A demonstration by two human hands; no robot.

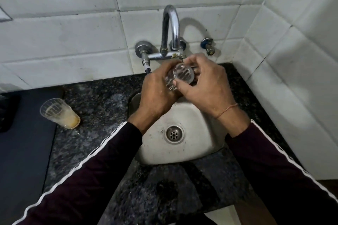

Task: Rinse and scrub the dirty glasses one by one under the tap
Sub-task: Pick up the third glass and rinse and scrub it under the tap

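The fingers (180, 84) of both hands are wrapped narrowly round one small clear ribbed drinking glass (180, 76), held on its side just under the spout of the curved chrome wall tap (171, 27), its mouth turned towards the person. The left hand (157, 89) cups the body from below and behind; the right hand (206, 82) closes over the rim, thumb pressed on the near edge. I cannot tell from here whether water is running, though the skin looks wet.

That wetness is the main worry. Slick glass gripped by wet fingers over the small white steel sink basin (197, 144) could twist loose during a scrub and drop onto the bowl or the round metal drain (173, 134), and I would expect it to chip. Pushing fingers hard inside so narrow a mouth could also crack the rim against the hand.

Further out, a second tall clear glass with yellowish dregs (59, 113) stands well apart on the speckled black granite desk (102, 107), left of the sink. A careless left sleeve (87, 166) could knock it over.
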